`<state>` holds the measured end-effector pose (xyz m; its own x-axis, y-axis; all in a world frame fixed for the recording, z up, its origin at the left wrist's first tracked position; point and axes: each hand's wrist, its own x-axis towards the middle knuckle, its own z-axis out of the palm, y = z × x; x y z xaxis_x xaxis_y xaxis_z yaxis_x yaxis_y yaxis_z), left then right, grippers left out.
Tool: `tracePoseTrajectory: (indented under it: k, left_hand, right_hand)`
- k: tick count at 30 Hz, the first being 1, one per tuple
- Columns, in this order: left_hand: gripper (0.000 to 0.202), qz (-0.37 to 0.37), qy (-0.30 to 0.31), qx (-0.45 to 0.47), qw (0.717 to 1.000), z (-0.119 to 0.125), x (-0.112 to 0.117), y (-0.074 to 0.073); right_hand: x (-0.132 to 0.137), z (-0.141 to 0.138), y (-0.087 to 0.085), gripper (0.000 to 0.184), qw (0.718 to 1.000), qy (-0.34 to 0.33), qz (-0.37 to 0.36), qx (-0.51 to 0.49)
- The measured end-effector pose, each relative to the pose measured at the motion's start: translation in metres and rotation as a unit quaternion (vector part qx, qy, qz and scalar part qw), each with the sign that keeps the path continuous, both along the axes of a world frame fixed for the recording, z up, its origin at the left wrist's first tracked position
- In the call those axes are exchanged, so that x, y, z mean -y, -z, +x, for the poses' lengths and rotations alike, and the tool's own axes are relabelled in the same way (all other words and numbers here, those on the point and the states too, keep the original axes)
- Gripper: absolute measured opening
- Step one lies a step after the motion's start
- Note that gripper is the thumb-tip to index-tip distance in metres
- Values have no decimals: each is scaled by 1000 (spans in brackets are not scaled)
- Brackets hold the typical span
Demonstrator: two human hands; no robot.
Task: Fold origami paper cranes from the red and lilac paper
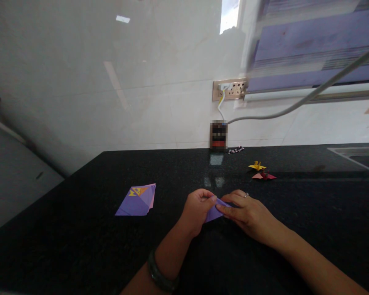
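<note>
A small folded piece of purple paper lies on the black counter between my two hands. My left hand is curled, pinching the paper's left edge with thumb and fingers. My right hand, a ring on one finger, presses its fingers down on the paper's right side. A dark bangle sits on my left wrist.
A stack of purple folded sheets lies to the left. A yellow paper crane and a red one sit further back on the right. By the wall stand a small dark device, a socket strip, and cables. A sink edge shows far right.
</note>
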<state>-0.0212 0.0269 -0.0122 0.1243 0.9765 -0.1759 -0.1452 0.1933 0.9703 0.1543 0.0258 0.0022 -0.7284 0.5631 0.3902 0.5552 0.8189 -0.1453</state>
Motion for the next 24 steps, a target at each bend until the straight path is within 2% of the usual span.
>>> tracePoseTrajectory:
  k: [9,13,16,18,24]
  left_hand:
    - [21,15,-3,-9,1000,0,-1,2]
    - [15,27,-27,-29,999,2,0,0]
    - [13,43,-45,-55,997,4,2,-3]
    - [12,47,-42,-69,996,6,4,-4]
    - [11,67,-16,-94,993,8,8,-3]
  right_hand:
    - [2,-1,-2,34,1000,7,-25,16]
    - [5,-4,-4,26,995,-10,-80,-65]
    - [6,-8,-4,15,970,50,-154,-182]
    - [6,-11,-3,16,951,88,-201,-216]
    - [5,-14,1,17,924,83,-279,-249]
